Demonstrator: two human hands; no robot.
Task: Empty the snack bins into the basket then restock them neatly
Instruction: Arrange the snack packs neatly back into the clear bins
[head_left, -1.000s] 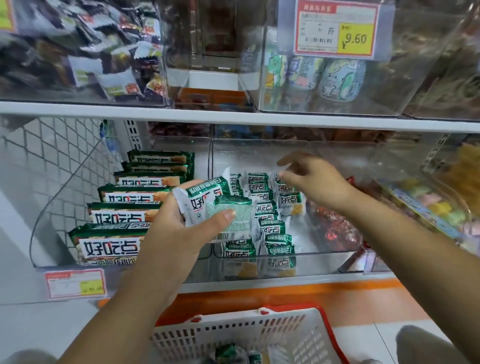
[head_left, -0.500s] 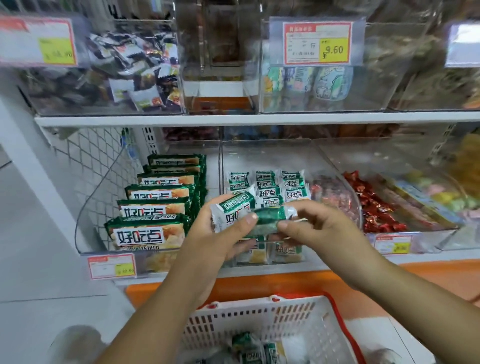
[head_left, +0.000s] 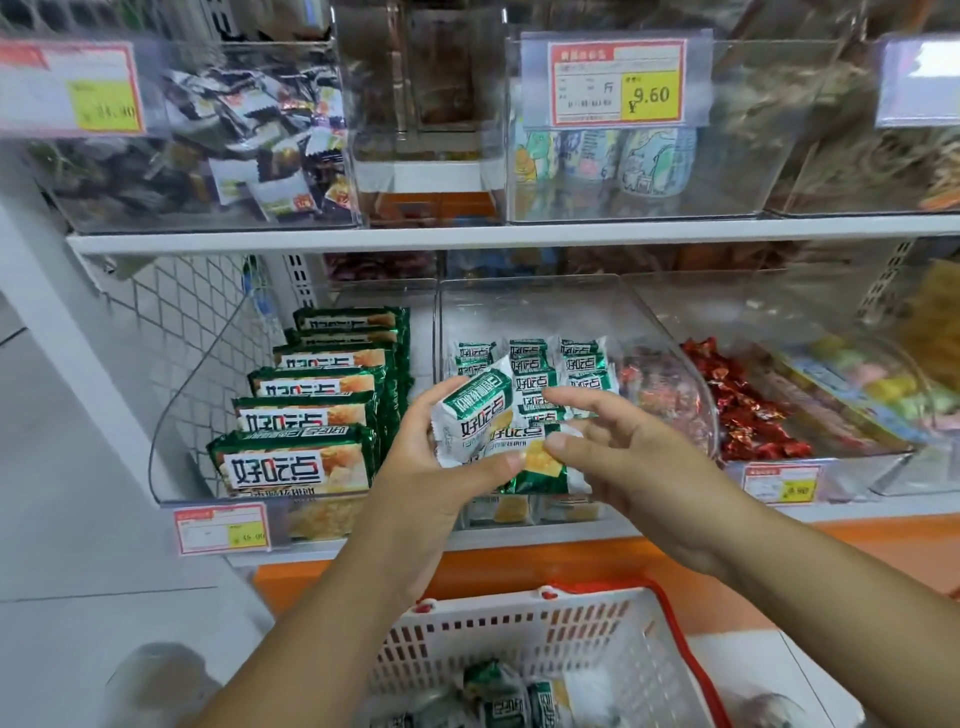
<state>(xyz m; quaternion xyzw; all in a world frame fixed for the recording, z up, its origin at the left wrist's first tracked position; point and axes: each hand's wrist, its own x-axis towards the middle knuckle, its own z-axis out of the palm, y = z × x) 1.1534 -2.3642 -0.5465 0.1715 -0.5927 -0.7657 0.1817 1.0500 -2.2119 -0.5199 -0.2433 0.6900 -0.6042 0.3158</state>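
The left grip (head_left: 431, 467) is closed around two small green-and-white snack packets (head_left: 472, 415), its thumb pressed across their front and the upper one tilted with its printed face toward the camera. The right grip (head_left: 628, 467) is just beside it. Its thumb tip touches the lower packet (head_left: 540, 467) and its forefinger is held straight above, clear of the wrapper. Its other fingers are hidden, so whether this grip pinches the packet cannot be told. Directly behind both grips, a clear snack bin (head_left: 571, 301) stands on the lower shelf, with more small packets (head_left: 582, 364) of the same kind lined up in rows on its floor. Below the grips is a white basket (head_left: 519, 629) with a red handle, and a few loose packets (head_left: 498, 686) lie in its bottom. To the left of the left grip, large green packs (head_left: 296, 462) stand in a row in the neighbouring bin, with a red-and-yellow price tag (head_left: 221, 527) under them. To the right of the right grip, red foil sweets (head_left: 743, 415) fill the next bin. Above the grips runs the upper shelf (head_left: 467, 236), which carries further clear bins. One of these bears a label (head_left: 618, 85) reading 9.60.
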